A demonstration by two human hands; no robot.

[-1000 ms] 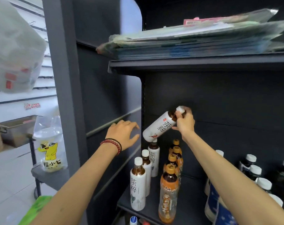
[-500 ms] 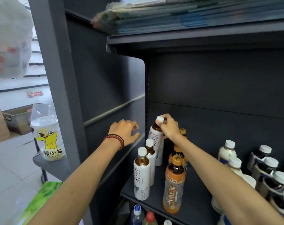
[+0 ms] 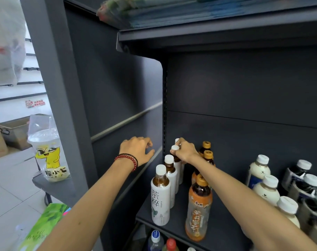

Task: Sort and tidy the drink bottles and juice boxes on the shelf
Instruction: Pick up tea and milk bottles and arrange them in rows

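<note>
Four white-sleeved tea bottles with white caps stand upright in a file along the left edge of the shelf, front to back. The right hand grips the third tea bottle at its cap. Beside them, toward the shelf's middle, stands a file of gold-capped orange-labelled bottles. Toward the shelf's right stand milky white bottles, then dark bottles.

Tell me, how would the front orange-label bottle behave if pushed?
The orange-label bottle looks full, so probably heavy. Tall and narrow, it may tip if pushed near the cap. It stands near the shelf front edge, so it could fall.
</note>
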